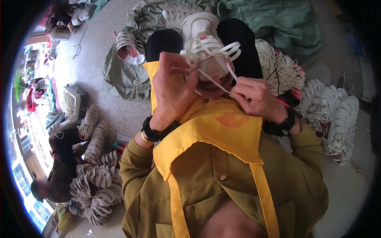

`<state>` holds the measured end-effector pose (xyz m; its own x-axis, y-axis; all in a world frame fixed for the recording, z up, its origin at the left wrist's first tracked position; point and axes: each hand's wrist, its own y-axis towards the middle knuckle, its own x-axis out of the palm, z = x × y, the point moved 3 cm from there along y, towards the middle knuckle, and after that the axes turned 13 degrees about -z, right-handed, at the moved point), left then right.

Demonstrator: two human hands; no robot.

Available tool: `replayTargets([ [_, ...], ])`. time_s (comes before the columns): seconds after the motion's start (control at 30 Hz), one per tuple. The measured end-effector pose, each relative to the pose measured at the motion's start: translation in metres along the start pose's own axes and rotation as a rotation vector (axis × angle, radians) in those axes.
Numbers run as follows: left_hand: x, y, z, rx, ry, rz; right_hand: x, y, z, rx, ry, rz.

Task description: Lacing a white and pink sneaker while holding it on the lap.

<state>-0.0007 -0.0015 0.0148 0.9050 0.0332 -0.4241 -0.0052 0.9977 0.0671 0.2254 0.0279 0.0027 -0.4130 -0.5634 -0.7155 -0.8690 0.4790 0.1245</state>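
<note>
A white sneaker (201, 29) with pinkish trim rests between my knees, toe pointing away and its opening toward me. A flat white shoelace (214, 82) runs loosely through its eyelets and stands up in loops. At the shoe's left side, my left hand (173, 85) has its thumb and fingers bent together on the lace by the eyelets. My right hand (256, 98) pinches a stretch of lace at the right of the shoe's opening. A yellow apron (210, 133) covers my lap below.
Loose white laces (278, 71) lie heaped right of my knee. Rows of white shoes (341, 127) sit farther right, with more stacked shoes (99, 178) at left. A green sack (274, 23) is ahead. Another person (59, 174) sits at far left.
</note>
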Motion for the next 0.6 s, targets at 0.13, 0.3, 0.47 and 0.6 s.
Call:
replayTargets([
  [0.13,0.004,0.005,-0.010,-0.015,-0.267,0.014,0.006,-0.002,0.003,-0.020,-0.005,0.011],
  [0.3,-0.004,0.007,-0.018,-0.010,-0.375,0.021,0.011,-0.002,0.009,-0.025,0.033,0.062],
  [0.47,-0.012,0.000,-0.011,0.061,-0.483,-0.024,0.003,-0.003,0.008,0.026,0.039,0.071],
  [0.6,-0.015,-0.001,-0.009,0.079,-0.427,-0.078,0.005,0.000,0.007,0.006,0.045,0.079],
])
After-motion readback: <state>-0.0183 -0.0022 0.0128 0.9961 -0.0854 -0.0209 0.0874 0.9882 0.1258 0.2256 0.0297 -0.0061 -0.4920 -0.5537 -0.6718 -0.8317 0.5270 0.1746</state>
